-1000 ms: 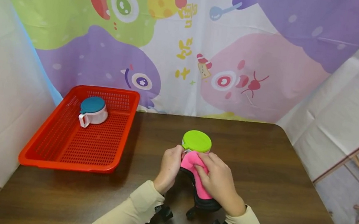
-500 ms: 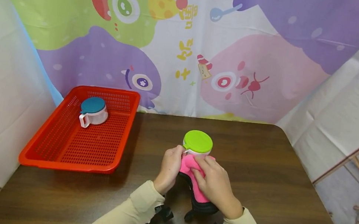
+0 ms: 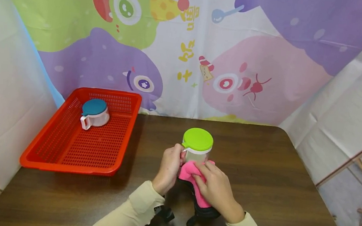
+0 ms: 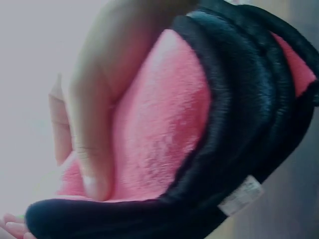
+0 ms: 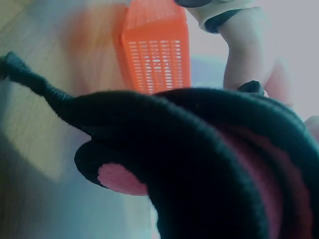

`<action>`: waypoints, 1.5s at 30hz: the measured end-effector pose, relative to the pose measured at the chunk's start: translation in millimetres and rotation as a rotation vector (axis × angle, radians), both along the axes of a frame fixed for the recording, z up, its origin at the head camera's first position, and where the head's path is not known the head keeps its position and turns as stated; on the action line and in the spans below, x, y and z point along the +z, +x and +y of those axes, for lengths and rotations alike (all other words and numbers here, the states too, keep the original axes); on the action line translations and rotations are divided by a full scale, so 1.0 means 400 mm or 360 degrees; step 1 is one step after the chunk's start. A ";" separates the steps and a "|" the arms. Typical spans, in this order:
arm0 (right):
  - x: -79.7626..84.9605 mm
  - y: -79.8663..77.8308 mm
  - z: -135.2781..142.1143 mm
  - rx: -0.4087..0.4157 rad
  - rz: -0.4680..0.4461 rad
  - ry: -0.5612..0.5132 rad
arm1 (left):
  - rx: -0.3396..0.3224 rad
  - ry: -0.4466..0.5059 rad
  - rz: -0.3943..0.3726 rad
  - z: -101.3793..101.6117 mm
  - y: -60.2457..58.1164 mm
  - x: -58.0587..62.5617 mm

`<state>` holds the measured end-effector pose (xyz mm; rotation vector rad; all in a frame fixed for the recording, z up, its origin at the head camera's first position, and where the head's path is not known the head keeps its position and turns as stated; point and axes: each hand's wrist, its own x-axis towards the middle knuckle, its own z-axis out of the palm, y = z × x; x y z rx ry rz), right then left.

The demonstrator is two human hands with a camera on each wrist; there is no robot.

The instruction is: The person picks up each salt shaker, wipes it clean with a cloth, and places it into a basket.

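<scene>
A clear jar (image 3: 197,155) with a bright green lid (image 3: 198,139) and a side handle is in the middle of the head view. My left hand (image 3: 169,168) grips it at the handle. In my right hand (image 3: 217,187) is a folded pink cloth with black edging (image 3: 190,171), pinched between thumb and fingers against the jar's near side. The left wrist view has the cloth (image 4: 159,119) close up, a thumb pressing on its pink face. Black folds of the cloth (image 5: 199,149) fill much of the right wrist view and hide the right fingers there.
A red perforated basket (image 3: 118,150) stands on the left of the brown wooden table (image 3: 262,168). Inside it is a pale jar (image 3: 98,119) with a blue lid (image 3: 94,107). A printed curtain (image 3: 182,102) hangs along the table's back edge.
The green-lidded jar has come up slightly and tips so that more of its clear side shows. Along that side, the right hand and cloth have shifted a little lower.
</scene>
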<state>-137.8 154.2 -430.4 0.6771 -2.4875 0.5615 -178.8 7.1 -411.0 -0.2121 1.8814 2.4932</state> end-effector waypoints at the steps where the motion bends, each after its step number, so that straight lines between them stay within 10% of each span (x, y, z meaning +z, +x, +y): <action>1: -0.003 0.000 0.002 0.0001 0.0002 0.0000 | -0.0007 0.0026 0.0003 -0.001 -0.001 0.001; 45: 0.019 -0.010 0.048 -0.0026 0.0022 -0.0379 | -0.0054 0.0075 -0.0012 -0.021 0.001 0.001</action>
